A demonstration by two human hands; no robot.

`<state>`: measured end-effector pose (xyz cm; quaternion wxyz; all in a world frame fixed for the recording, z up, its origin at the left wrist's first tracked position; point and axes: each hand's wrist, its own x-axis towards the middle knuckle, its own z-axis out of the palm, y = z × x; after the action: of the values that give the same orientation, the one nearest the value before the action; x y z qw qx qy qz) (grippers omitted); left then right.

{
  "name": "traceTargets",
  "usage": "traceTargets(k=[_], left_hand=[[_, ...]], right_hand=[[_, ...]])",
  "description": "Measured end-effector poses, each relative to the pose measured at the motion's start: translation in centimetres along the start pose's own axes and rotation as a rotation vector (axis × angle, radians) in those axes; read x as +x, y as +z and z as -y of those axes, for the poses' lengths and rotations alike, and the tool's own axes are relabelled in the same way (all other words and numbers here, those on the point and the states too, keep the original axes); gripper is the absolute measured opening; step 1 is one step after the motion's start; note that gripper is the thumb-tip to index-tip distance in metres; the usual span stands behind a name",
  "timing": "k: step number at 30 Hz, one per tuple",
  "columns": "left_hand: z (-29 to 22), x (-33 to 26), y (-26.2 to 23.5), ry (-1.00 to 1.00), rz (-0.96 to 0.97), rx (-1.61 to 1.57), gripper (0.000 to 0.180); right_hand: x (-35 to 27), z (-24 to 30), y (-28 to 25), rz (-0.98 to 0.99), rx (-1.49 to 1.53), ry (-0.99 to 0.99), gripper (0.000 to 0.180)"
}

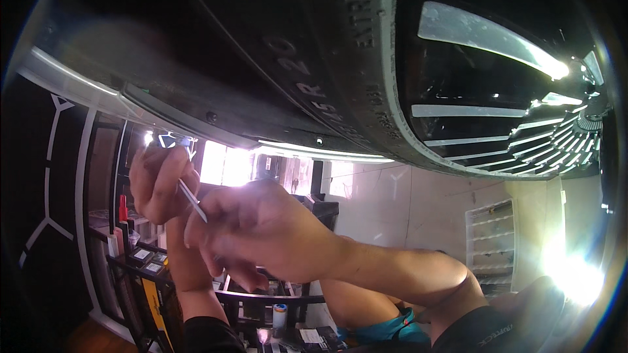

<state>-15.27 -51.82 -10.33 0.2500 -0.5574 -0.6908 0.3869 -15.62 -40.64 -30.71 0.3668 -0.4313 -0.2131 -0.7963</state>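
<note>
My left hand [163, 180] is raised below the black car body edge, its fingers curled. A thin, pale, straight strip [193, 201] slants down from those fingers; its exact kind I cannot make out. Close beside it, my right hand [258, 235] reaches across from the right with bent fingers, blurred by motion. The strip's lower end lies right at the right hand's fingers, and whether they touch it is unclear. Above both hands hangs the dark tyre [340, 59], with the spoked black and silver wheel [484, 111] to the right.
A black shelved cart [235, 297] below my arms carries a white can [280, 319] and other small items. At left are a red-topped bottle [123, 209], a yellow-and-black box [156, 304] and a black wall panel [49, 183]. A floor grate [490, 242] and bright lamp [579, 281] lie right.
</note>
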Motion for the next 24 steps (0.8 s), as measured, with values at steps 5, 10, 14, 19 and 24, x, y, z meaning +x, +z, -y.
traceTargets(k=[5, 10, 14, 19, 24], left_hand=[[1.2, 2.1, 0.3, -0.018, -0.052, -0.007, 0.025], [2.4, 3.3, 0.6, 0.06, -0.056, 0.146, 0.023], [3.3, 2.9, 0.8, 0.085, -0.098, 0.206, 0.02], [4.2, 2.1, 0.1, 0.118, 0.013, 0.389, 0.02], [6.5, 3.7, 0.4, 0.071, -0.289, 0.214, 0.038]], right_hand=[[1.3, 3.8, -2.8, 0.057, -0.668, -0.017, 0.025], [1.8, 4.8, -4.8, 0.234, -0.378, -0.068, 0.025], [1.8, 4.9, -5.5, 0.113, -0.507, -0.1, 0.026], [3.7, 3.2, -6.3, -0.237, -0.599, -0.195, 0.023], [6.4, 0.2, -6.0, -0.529, -0.531, -0.528, 0.022]])
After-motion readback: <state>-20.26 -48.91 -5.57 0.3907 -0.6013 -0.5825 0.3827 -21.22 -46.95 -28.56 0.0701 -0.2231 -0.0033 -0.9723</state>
